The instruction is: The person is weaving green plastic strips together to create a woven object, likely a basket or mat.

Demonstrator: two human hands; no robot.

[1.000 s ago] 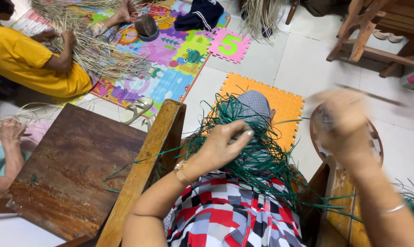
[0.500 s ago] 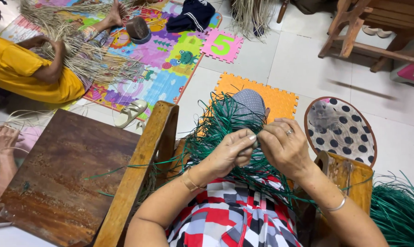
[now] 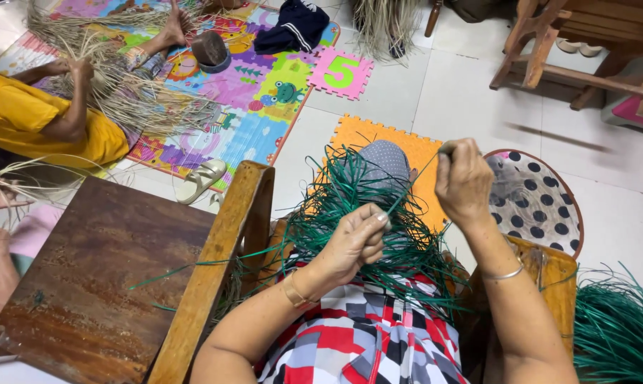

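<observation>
A tangle of green straw strips spreads over my lap around a grey dotted form. My left hand pinches strips in the middle of the weave. My right hand is raised to the right of it and pulls a single green strip taut between the two hands. A checked red, white and grey cloth covers my lap below.
A wooden chair with a worn brown seat stands at my left. A round polka-dot stool and a pile of green strips are on my right. Two people work pale straw on a colourful foam mat. Wooden furniture legs stand at the back right.
My right hand, far out to the right a second ago, came in to meet the left at the weave and now lifts away up and right, drawing a strip taut.
</observation>
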